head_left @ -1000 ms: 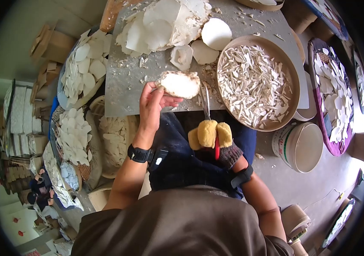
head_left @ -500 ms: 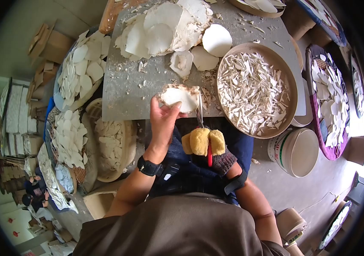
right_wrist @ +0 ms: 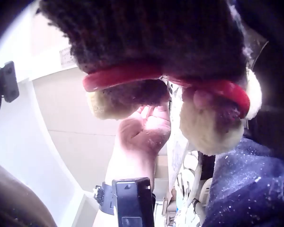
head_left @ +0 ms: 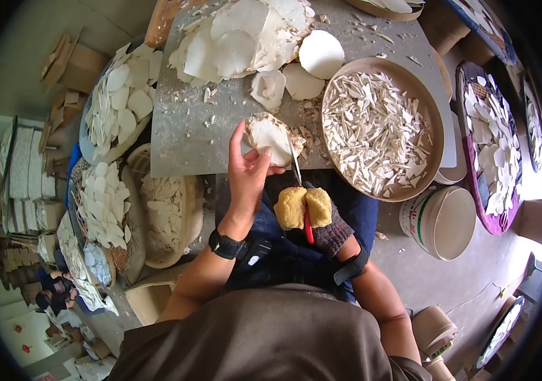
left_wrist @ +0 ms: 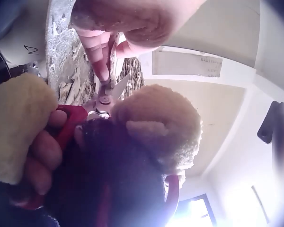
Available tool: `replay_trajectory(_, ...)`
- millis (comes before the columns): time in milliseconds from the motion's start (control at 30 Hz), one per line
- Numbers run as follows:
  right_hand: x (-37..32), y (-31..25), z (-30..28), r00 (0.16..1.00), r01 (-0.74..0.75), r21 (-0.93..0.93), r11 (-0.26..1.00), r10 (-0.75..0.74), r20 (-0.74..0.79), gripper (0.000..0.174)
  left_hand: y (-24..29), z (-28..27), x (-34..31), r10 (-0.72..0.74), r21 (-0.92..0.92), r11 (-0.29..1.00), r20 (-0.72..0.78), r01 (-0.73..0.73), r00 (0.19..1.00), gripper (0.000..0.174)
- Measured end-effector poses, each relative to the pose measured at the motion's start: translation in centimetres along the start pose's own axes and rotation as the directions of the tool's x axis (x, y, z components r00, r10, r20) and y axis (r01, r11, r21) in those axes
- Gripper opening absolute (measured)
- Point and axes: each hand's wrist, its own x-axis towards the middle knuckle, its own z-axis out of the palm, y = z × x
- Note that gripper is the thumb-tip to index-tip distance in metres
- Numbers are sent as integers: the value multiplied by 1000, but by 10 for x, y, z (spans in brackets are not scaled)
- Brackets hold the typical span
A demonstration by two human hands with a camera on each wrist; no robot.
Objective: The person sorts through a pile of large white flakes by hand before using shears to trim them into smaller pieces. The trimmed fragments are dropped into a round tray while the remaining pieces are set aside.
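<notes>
My bare left hand [head_left: 248, 174] pinches a whitish disc with a rough brown edge [head_left: 270, 141] between thumb and fingers, above the table's near edge. The right hand [head_left: 312, 216], in a dark knitted glove with yellow padding, grips red-handled scissors [head_left: 296, 166]. Their blades meet the disc's right edge. In the left wrist view the scissors [left_wrist: 104, 100] have their blades parted beside the left fingers. The right wrist view shows the red handles [right_wrist: 128, 75] around the padded fingers, with the left hand [right_wrist: 143, 130] beyond.
A round tray of white strips [head_left: 437, 120] lies at the grey table's [head_left: 182, 143] right side. Large pale discs [head_left: 233, 51] are piled at the back. A white bucket [head_left: 452, 222] stands right of the legs; baskets of pieces [head_left: 191, 222] stand left.
The left hand has moved slightly right, and the disc is tilted differently with its rough edge more to the right. The scissors now lean left, their blades over the disc's edge.
</notes>
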Motion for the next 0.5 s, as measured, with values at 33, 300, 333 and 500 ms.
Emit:
replay_trajectory(33, -1, -9, 0, 998, 54, -125, 991, -50, 36, 23, 1, 1, 0, -4, 17, 1000, 17, 3, 1000, 66)
replay_trajectory(300, 1, -57, 3, 953, 300, -565, 768, -225, 200, 29, -3, -9, 16, -91, 50, 995, 74, 87, 993, 68)
replay_trajectory(333, 1, -57, 2, 957, 290, -563, 774, -218, 192, 31, -3, -8, 15, -95, 38, 995, 59, 93, 994, 68)
replay_trajectory(500, 1, -53, 2, 962, 275, -505, 819, -233, 145, 32, -3, -7, 18, -130, -22, 991, 22, 131, 991, 67)
